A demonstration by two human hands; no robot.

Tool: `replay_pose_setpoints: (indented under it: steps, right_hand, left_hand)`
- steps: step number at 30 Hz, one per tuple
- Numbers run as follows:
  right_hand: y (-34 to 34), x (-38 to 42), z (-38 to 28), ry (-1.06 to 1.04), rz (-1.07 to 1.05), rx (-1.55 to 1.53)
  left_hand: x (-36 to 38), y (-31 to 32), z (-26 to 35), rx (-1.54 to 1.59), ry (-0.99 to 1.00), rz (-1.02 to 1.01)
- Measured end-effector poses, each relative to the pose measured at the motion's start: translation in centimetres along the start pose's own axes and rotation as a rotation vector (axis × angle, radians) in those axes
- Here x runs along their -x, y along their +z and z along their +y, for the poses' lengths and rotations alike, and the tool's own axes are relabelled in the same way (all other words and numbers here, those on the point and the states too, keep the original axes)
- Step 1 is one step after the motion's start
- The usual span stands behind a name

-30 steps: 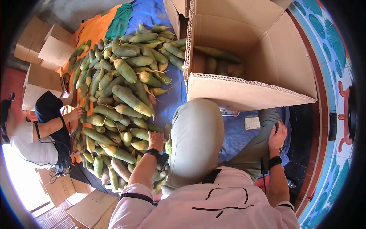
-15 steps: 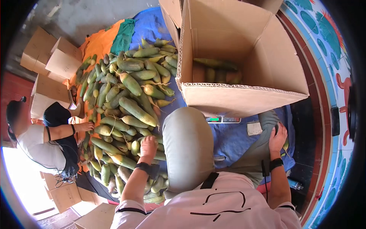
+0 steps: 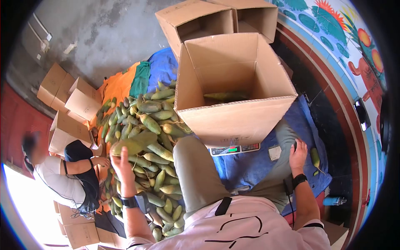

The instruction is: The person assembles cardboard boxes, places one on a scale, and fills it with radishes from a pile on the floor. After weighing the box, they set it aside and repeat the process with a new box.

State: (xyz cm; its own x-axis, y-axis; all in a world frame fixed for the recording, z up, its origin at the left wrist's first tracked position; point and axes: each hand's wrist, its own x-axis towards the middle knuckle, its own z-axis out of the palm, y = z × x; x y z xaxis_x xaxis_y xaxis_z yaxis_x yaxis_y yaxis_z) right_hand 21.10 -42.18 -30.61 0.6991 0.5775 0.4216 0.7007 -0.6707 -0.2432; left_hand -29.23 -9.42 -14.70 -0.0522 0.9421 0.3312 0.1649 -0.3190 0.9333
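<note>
My left hand [image 3: 118, 164] is raised over the pile of green corn cobs [image 3: 146, 137] and grips one large green cob [image 3: 132, 144], held above the heap. My right hand [image 3: 298, 154] rests flat on my right knee and holds nothing. A single cob [image 3: 315, 157] lies on the blue tarp just right of that hand. Ahead of my knees stands an open cardboard box [image 3: 233, 116] on a scale [image 3: 234, 149]; a few cobs [image 3: 225, 96] lie at its bottom.
Another person [image 3: 62, 175] sits at the left, a hand on the pile. Flat and folded cartons [image 3: 68, 104] are stacked at the left, with more open cartons [image 3: 196, 18] behind the box. A painted wall [image 3: 354, 54] runs along the right.
My left hand has lifted from the pile with a cob in it. My view has tilted up, so the box looks farther away. My right hand has stayed on my knee.
</note>
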Motion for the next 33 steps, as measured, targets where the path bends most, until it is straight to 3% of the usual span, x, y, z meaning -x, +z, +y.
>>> replay_pose_setpoints:
  steps: [1, 5, 7, 9, 13, 15, 17, 23, 27, 33]
  right_hand:
    - [-0.1, 0.0, 0.2, 0.004, 0.015, -0.001]
    - [-2.5, -0.7, -1.8, -0.046, 0.118, -0.166]
    - [-5.4, -1.0, -5.2, -0.094, 0.155, -0.22]
    - [-8.5, -1.1, -9.3, -0.078, -0.098, -0.73]
    - [-15.4, -1.6, -16.9, -0.473, -0.529, -1.048]
    - [-16.8, -1.7, -19.2, -0.639, -0.595, -1.094]
    - [-16.6, -1.3, -20.2, -0.59, -0.706, -1.123]
    - [-17.9, -3.2, -18.8, -0.551, -0.552, -1.087]
    - [-21.4, -6.0, -18.8, -0.543, -0.294, -1.026]
    - [-22.5, -12.3, -20.2, -0.33, -0.034, -0.991]
  left_hand:
    - [0.1, 0.6, 2.1, 0.179, -0.047, 0.052]
    - [0.5, 0.4, 6.5, 0.423, -0.005, -0.012]
    - [1.7, 1.1, 8.1, 0.548, -0.04, -0.189]
    - [3.7, 3.2, 9.8, 0.57, -0.127, -0.301]
    - [7.6, 7.9, 10.9, 0.534, -0.191, -0.461]
    - [9.0, 9.6, 10.9, 0.574, -0.276, -0.56]
    - [10.1, 11.0, 11.4, 0.645, -0.351, -0.613]
    - [10.1, 12.3, 10.5, 0.816, -0.334, -0.754]
    - [9.4, 12.0, 7.7, 0.559, -0.268, -0.704]
    - [9.3, 9.1, 1.4, 0.31, -0.267, -0.504]
